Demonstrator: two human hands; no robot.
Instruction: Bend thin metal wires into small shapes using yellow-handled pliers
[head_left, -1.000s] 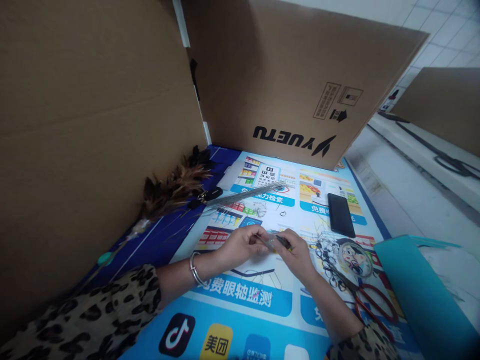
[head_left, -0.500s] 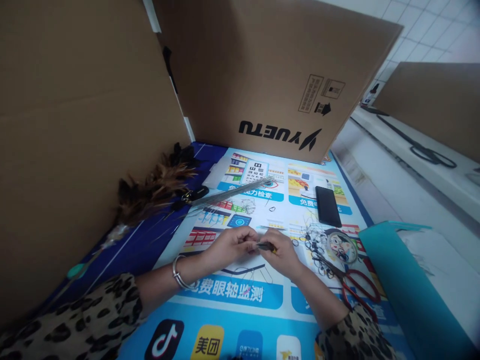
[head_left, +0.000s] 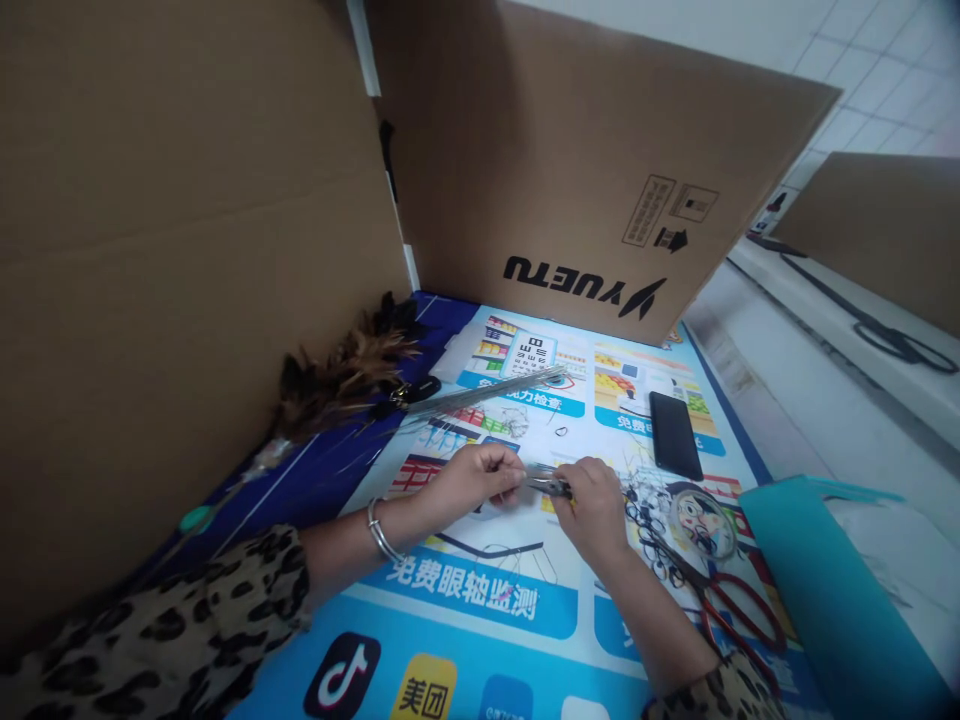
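My right hand (head_left: pixel 596 510) is closed around a small pair of pliers (head_left: pixel 549 485), whose jaws point left. The tips of the jaws reach the fingertips of my left hand (head_left: pixel 476 485). My left thumb and forefinger are pinched together; what sits between them is too small to make out. Below the hands a dark thin strip (head_left: pixel 487 550) and fine wires lie on the printed sheet. Beyond them rests a bundle of straight thin wires (head_left: pixel 495 390), with a small wire loop (head_left: pixel 561 432) close by.
To the right lie a black phone (head_left: pixel 675 435), a round clear roll (head_left: pixel 703 522), a tangle of small dark rings (head_left: pixel 652 520) and red-handled scissors (head_left: pixel 742 610). A teal folder (head_left: pixel 825 580) is at far right. Brown feathers (head_left: pixel 337 370) lie left, beside cardboard walls (head_left: pixel 600 150).
My hands have drawn apart, the right one moving right, and more of the pliers now shows between them. The whole view has shifted slightly, so the scene sits further right and lower.
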